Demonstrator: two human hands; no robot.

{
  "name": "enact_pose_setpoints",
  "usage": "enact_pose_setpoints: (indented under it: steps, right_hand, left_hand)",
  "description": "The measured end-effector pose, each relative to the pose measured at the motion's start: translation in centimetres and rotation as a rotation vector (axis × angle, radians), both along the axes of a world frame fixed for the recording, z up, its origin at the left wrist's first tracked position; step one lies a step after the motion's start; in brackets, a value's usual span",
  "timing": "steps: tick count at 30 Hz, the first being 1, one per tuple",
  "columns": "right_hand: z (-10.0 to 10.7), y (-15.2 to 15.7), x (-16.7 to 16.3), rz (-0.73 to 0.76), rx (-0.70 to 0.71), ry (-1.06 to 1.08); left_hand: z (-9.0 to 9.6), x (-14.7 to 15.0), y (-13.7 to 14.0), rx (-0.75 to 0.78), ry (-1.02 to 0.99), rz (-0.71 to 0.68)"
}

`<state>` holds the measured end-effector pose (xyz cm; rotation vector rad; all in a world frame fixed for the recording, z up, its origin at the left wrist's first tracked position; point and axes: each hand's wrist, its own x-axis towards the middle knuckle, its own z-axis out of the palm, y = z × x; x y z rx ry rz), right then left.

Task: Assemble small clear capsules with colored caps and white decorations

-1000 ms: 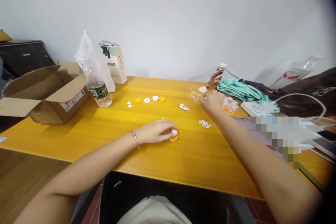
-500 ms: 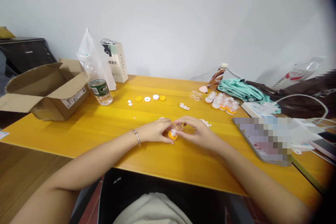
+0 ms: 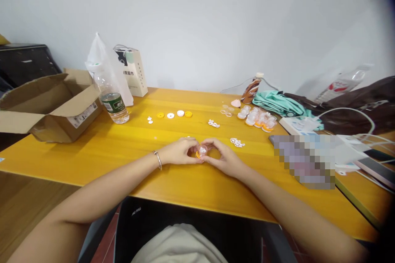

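Between my fingertips, just above the table, is a small round orange base (image 3: 198, 154) with white parts inside. My left hand (image 3: 180, 151) is closed on its left side, thumb below and fingers above. My right hand (image 3: 226, 159) pinches a clear round cover (image 3: 204, 148) against the base's right side. The two pieces appear to touch and are tilted; fingers hide part of them. White gear-like parts (image 3: 237, 143) lie just right of my right hand, and more white gear-like parts (image 3: 213, 123) lie farther back.
Yellow and white discs (image 3: 170, 116) lie in a row behind my left hand. Clear rings (image 3: 227, 114) and several orange-based clear assemblies (image 3: 254, 117) are at back right. A cardboard box (image 3: 55, 121) and a water bottle (image 3: 113, 104) stand left; a tablet (image 3: 302, 162) lies right.
My right hand has brought the clear cover down and left onto the orange base, which now tilts. The hands are closer together. The view has shifted slightly.
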<state>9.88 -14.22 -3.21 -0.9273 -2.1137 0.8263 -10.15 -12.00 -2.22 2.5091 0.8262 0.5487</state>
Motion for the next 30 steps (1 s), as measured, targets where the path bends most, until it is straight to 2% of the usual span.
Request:
enact_pose_setpoints:
  steps: [3, 6, 10, 13, 17, 20, 26, 30]
  right_hand:
    - [-0.8, 0.2, -0.4, -0.042, -0.100, 0.202]
    - [-1.0, 0.2, -1.0, 0.010, -0.322, 0.382]
    - [-0.7, -0.1, -1.7, 0.035, -0.521, 0.475]
    - [-0.5, 0.0, -1.7, -0.020, -0.604, 0.510]
    - [-0.5, 0.1, -1.5, 0.003, -0.685, 0.511]
    - [-0.6, 0.0, -1.7, 0.041, -0.660, 0.470]
    - [-1.1, -0.5, -2.3, -0.087, -0.473, 0.483]
    - [-1.3, -0.8, -1.9, -0.152, -0.213, 0.322]
  left_hand:
    - [0.7, -0.1, -0.1, 0.040, -0.064, 0.069]
    - [1.1, -0.1, -0.2, 0.111, -0.112, 0.101]
    - [0.9, -0.1, -0.2, 0.158, -0.112, 0.114]
    - [0.9, -0.3, -0.2, 0.099, -0.202, 0.129]
    - [1.3, -0.3, -0.4, -0.030, -0.286, -0.020]
    - [1.3, -0.1, -0.3, -0.068, -0.328, -0.064]
    - [0.8, 0.2, -0.3, -0.061, -0.402, 0.040]
    - [0.6, 0.6, -1.1, 0.060, -0.386, 0.167]
